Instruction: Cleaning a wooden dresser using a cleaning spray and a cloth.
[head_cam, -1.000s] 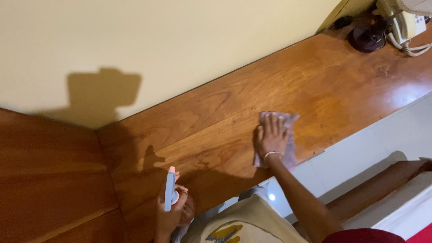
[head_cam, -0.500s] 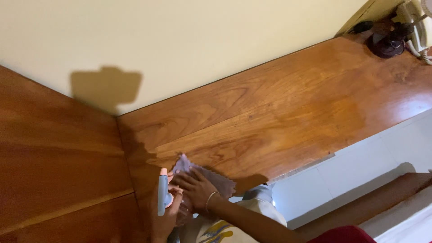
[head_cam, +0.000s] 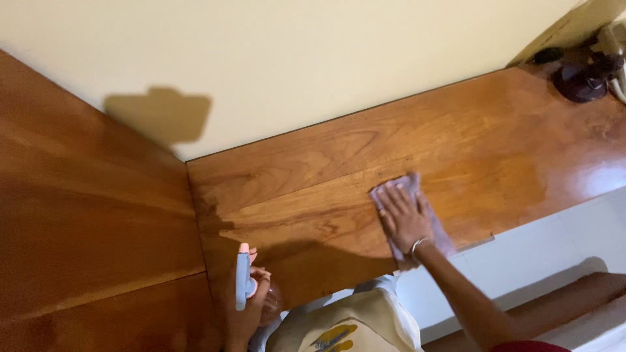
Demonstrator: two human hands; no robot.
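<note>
My right hand [head_cam: 404, 218] lies flat, fingers spread, on a pale purple cloth [head_cam: 438, 228] that rests on the glossy brown wooden surface [head_cam: 313, 176]. A thin bracelet sits at that wrist. At the lower middle, my left hand [head_cam: 251, 306] grips a small blue spray bottle [head_cam: 242, 277] with a pink tip, held upright near the wood's front edge. The two hands are well apart.
A cream wall [head_cam: 280, 58] runs behind the wood and carries a dark shadow. A tall wooden panel [head_cam: 85, 215] stands at the left. Dark round objects [head_cam: 580, 78] and a white cord sit at the far right. A white surface [head_cam: 541, 254] lies below the wood.
My right hand has slid the cloth from beside the bottle, at the near left, out to the right across the wood. The left hand has kept the bottle almost still.
</note>
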